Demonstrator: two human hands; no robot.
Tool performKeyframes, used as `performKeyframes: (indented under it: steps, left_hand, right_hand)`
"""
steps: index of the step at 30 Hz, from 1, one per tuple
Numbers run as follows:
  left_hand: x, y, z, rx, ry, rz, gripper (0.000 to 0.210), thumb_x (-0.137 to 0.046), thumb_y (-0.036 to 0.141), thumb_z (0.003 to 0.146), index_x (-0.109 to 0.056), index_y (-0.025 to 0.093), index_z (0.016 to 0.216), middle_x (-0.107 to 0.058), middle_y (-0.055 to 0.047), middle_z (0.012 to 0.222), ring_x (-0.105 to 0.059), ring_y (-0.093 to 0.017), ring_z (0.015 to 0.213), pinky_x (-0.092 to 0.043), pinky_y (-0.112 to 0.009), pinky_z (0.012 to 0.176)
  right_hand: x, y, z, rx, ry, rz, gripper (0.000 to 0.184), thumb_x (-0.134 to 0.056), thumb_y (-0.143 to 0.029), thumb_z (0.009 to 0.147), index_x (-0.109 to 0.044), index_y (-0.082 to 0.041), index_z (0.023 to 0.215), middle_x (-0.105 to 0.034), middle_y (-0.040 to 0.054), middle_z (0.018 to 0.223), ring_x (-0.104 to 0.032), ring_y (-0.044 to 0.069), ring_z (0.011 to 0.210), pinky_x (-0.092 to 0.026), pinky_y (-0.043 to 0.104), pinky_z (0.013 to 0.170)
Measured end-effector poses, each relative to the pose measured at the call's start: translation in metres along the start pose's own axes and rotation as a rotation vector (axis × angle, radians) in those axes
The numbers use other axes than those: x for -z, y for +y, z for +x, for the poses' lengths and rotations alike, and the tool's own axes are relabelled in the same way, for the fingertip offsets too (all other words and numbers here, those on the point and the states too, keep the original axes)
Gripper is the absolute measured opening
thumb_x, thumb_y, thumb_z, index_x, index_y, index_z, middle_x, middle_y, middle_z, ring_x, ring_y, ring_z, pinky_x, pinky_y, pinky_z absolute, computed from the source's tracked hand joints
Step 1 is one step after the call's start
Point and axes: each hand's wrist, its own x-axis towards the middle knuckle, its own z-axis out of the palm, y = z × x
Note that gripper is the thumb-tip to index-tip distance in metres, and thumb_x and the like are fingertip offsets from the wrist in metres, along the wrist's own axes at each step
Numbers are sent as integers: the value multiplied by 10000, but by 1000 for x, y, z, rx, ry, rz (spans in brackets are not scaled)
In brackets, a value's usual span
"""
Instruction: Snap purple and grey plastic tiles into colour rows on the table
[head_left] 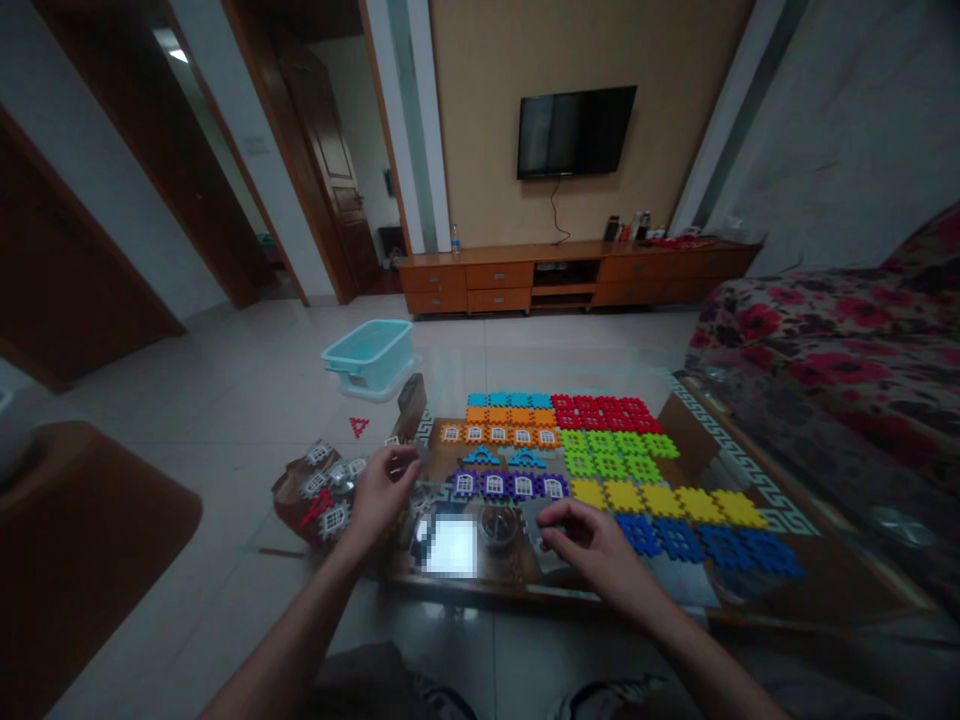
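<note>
My left hand [386,487] hovers over the left part of the glass table, its fingers curled together. A small white window piece [392,441] shows just beyond its fingertips; whether the hand grips it is unclear. My right hand [589,535] is curled near the front edge, beside the blue square tiles [679,540], and anything between its fingers is too blurred to name. Between and beyond the hands lie purple tiles with white windows [495,485], blue roof-shaped pieces [481,457] and orange window tiles [499,434]. Yellow tiles [660,499] lie beyond my right hand.
Green tiles [611,466], red tiles [600,412] and light-blue tiles [510,400] form rows farther back. Loose window pieces [334,518] lie at the left, near a red triangle piece [359,427]. A bright screen [450,545] lies in front. Behind stands a turquoise bin [375,385].
</note>
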Motion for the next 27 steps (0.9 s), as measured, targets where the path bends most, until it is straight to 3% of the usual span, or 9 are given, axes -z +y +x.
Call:
performKeyframes:
  steps: [4, 9, 13, 16, 27]
  left_hand:
    - [-27, 20, -28, 198, -177, -313, 338, -763, 397, 752, -636, 173, 971, -704, -55, 970, -699, -199, 822, -571, -310, 736]
    - [-48, 29, -51, 111, -225, -405, 518, -766, 239, 746, -591, 219, 1233, -669, -10, 924, -688, -169, 818, -559, -296, 762]
    - [-52, 29, -60, -154, -288, -208, 135, -683, 167, 811, -727, 200, 934, -705, -47, 923, -676, -193, 909, -526, -328, 865]
    - [-53, 29, -64, -282, -295, -162, 148, -652, 126, 836, -741, 217, 910, -724, -54, 972, -672, -203, 962, -514, -351, 906]
    - [-59, 36, -70, -342, -344, -204, 165, -679, 125, 848, -760, 238, 936, -749, -56, 967, -697, -204, 948, -549, -367, 890]
  right_hand:
    - [1, 3, 2, -34, 0, 115, 283, -677, -428, 814, -622, -201, 973, -660, 38, 894, -638, 170, 706, -502, 296, 638]
    - [1, 5, 1, 73, 33, 128, 474, -669, -359, 852, -515, -260, 1289, -622, 39, 1063, -631, 168, 815, -530, 290, 698]
    - [0, 8, 1, 149, 60, 30, 164, -664, -306, 856, -612, -223, 988, -627, 23, 914, -624, 190, 865, -514, 296, 744]
    - [-1, 6, -1, 160, 18, -26, 68, -639, -272, 868, -633, -210, 894, -665, 48, 967, -640, 214, 946, -510, 331, 819]
    - [-5, 2, -4, 245, 29, -41, 36, -620, -202, 853, -643, -215, 878, -689, 59, 1026, -658, 211, 998, -511, 342, 872]
